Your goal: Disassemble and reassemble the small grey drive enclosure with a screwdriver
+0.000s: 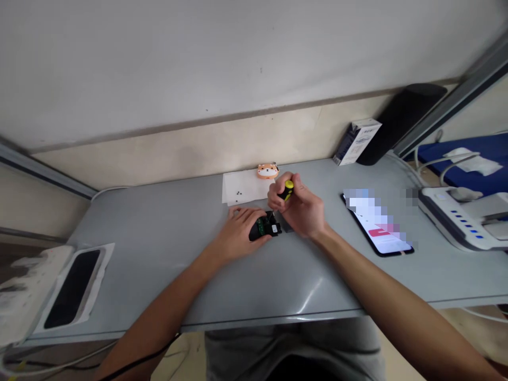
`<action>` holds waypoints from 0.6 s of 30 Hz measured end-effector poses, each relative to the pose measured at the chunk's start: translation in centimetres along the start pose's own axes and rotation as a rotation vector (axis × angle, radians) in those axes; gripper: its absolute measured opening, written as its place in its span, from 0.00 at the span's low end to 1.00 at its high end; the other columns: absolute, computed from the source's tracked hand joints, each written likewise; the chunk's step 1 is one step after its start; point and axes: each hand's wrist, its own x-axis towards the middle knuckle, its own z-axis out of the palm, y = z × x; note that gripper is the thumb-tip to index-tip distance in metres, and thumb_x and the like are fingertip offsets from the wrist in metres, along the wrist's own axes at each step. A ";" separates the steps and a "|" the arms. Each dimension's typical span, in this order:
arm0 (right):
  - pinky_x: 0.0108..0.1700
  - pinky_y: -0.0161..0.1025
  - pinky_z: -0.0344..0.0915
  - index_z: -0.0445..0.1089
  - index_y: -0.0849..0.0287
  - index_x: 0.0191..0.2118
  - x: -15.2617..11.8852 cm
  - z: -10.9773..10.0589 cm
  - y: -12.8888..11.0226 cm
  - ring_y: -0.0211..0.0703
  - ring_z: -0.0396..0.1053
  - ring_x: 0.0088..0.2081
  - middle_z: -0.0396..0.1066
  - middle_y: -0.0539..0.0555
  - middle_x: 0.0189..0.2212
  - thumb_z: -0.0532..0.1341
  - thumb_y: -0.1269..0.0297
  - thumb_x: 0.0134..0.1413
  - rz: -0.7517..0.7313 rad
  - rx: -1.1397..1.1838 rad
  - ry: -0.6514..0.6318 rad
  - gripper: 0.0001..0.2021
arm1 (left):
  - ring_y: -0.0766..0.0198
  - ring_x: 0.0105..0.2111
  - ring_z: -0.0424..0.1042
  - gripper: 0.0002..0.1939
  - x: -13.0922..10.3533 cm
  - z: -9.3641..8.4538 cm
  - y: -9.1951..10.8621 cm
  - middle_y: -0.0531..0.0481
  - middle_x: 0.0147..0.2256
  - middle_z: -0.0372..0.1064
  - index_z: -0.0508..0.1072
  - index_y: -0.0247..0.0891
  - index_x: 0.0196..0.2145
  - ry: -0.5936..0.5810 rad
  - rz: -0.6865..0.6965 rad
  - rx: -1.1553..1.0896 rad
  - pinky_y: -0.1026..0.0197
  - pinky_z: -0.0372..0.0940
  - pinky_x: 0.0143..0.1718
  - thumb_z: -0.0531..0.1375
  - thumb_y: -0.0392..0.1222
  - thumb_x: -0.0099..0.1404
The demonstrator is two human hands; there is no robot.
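Note:
A small black device (273, 226) lies on the table, its green circuit board bare and a white label at one end. It is shaped like an opened computer mouse. My left hand (240, 230) wraps around its left part, pressing it to the table. In my right hand (299, 206) is a screwdriver (289, 186) with a black and yellow handle, held tilted, its tip end down at the device. The exact contact of the tip is too small to tell. Partly hidden under my right hand is a dark flat piece (289, 229).
Several tiny dark screws (238, 193) lie on white paper (250, 185), beside an orange animal-faced case (268, 171). To the right are a lit phone (377, 225), a power strip (456, 217), a carton (357, 140) and a black cylinder (400, 121). A dark phone (73, 288) is at left.

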 end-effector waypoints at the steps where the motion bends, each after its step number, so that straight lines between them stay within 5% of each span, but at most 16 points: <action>1: 0.29 0.38 0.58 0.65 0.53 0.30 0.0 0.0 0.0 0.37 0.51 0.24 0.53 0.46 0.22 0.57 0.43 0.68 0.000 0.005 -0.006 0.21 | 0.47 0.55 0.73 0.20 0.0 0.0 0.0 0.44 0.54 0.76 0.71 0.42 0.55 0.000 0.001 -0.001 0.42 0.57 0.64 0.66 0.49 0.68; 18: 0.29 0.38 0.57 0.67 0.54 0.30 -0.1 -0.1 0.2 0.37 0.50 0.24 0.52 0.46 0.22 0.59 0.45 0.68 -0.010 0.025 -0.009 0.20 | 0.47 0.57 0.73 0.20 0.1 -0.1 0.2 0.45 0.54 0.76 0.70 0.43 0.55 0.006 -0.006 0.012 0.43 0.57 0.64 0.66 0.49 0.68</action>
